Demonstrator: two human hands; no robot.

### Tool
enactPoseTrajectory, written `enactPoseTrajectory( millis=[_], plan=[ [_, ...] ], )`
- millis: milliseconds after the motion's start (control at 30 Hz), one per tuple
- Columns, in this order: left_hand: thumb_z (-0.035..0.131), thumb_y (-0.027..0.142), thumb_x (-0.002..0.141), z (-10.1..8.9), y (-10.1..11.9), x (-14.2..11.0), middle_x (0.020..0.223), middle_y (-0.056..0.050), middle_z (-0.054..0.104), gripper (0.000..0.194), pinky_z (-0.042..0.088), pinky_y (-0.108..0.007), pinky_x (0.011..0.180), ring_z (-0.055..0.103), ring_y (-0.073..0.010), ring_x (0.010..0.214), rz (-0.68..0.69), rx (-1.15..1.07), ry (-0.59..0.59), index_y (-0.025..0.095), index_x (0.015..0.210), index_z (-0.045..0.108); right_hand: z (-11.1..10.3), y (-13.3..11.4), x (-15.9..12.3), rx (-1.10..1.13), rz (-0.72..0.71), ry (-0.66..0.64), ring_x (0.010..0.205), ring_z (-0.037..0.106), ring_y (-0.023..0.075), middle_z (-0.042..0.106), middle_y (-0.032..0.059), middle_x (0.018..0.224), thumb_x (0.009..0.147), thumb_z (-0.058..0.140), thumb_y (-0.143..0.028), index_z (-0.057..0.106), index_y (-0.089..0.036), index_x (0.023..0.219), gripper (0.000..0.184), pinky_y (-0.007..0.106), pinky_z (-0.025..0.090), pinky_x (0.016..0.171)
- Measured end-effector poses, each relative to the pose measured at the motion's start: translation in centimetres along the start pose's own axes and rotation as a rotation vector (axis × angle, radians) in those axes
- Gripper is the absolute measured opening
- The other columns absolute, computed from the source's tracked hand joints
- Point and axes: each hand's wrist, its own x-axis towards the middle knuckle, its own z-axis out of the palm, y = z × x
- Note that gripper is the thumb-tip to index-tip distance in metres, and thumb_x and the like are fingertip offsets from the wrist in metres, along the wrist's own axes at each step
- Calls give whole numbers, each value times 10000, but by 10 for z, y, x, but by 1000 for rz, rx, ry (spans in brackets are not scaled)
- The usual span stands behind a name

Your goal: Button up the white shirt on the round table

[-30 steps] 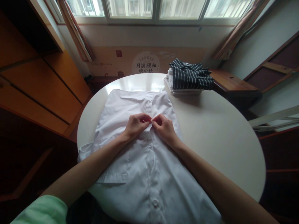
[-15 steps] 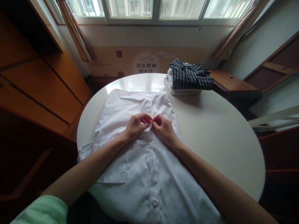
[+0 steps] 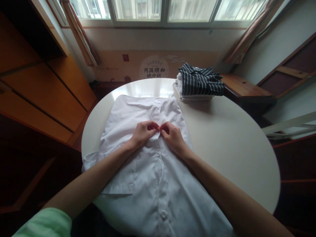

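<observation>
A white button-front shirt (image 3: 177, 184) lies spread over the table, its near part hanging toward me over the edge. Its row of buttons runs down the middle, with one button (image 3: 158, 154) just below my hands and another (image 3: 163, 214) nearer to me. My left hand (image 3: 144, 133) pinches the front placket from the left. From the right, my right hand (image 3: 172, 134) pinches the same placket, and the fingertips of both hands meet there. Whatever small part sits between the fingertips is hidden.
The round white table (image 3: 229, 148) carries a folded stack at its far right: a black-and-white striped garment (image 3: 201, 80) on top of white ones (image 3: 179, 87). A wooden side table (image 3: 244, 87) stands behind it. Wooden cabinets (image 3: 44, 92) are to the left.
My fingertips have shifted very slightly at the placket, with both hands still pinching it. The shirt and the stack look the same.
</observation>
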Motion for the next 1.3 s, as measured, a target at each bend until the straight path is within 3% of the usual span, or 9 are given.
enactPoseTrajectory(
  millis=[700,1067,1300],
  plan=[
    [611,270,668,-1,1,0,671,-2,626,121,444,-214,614,569,-112,621,-22,88,44,152,695,606,0,0,0,2,2,13,649,535,128,599,13,699,714,460,-125,537,-176,712,93,240,394,635],
    [537,362,731,0,1,1,685,-18,648,251,416,-204,577,561,-119,621,14,121,-7,141,747,654,0,-3,-1,-28,13,39,638,552,129,620,16,693,705,500,-160,563,-170,704,63,243,403,631],
    [548,320,715,-1,0,1,733,-39,666,230,438,-216,625,590,-137,670,-17,67,-18,129,776,663,-1,-3,-1,-27,25,56,635,551,126,616,6,674,685,514,-166,561,-174,672,50,241,404,627]
  ],
)
